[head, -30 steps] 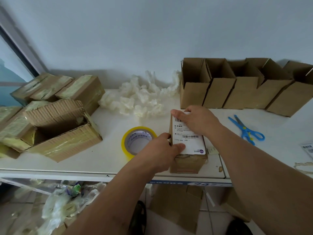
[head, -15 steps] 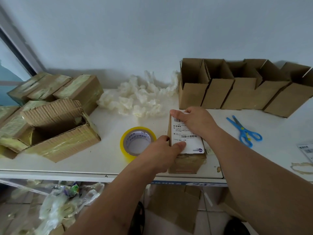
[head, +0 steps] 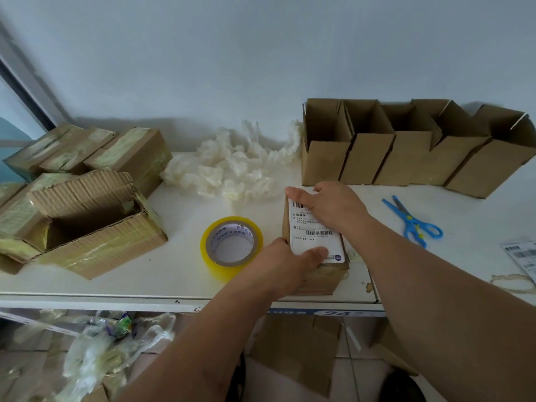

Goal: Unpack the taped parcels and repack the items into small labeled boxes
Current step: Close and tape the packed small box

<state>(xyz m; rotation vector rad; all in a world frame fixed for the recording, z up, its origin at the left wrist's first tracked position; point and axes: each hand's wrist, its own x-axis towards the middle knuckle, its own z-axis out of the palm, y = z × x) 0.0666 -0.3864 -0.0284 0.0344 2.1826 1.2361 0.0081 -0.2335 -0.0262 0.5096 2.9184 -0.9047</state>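
A small closed cardboard box stands near the table's front edge with a white shipping label on its top. My left hand grips the box's near left corner, thumb lying on the label's lower edge. My right hand lies flat on the far half of the label, fingers straight, pressing it down. To the left are several taped parcels and one opened parcel, its inside in shadow. A row of several open small boxes stands along the wall at the right.
A yellow roll of tape lies just left of the box. Crumpled white wrapping is heaped by the wall. Blue scissors lie to the right, further labels at the right edge. Cardboard and plastic waste lie on the floor.
My right hand has slid slightly along the label while pressing it. My left hand stays on the box's corner. Nothing else has moved.
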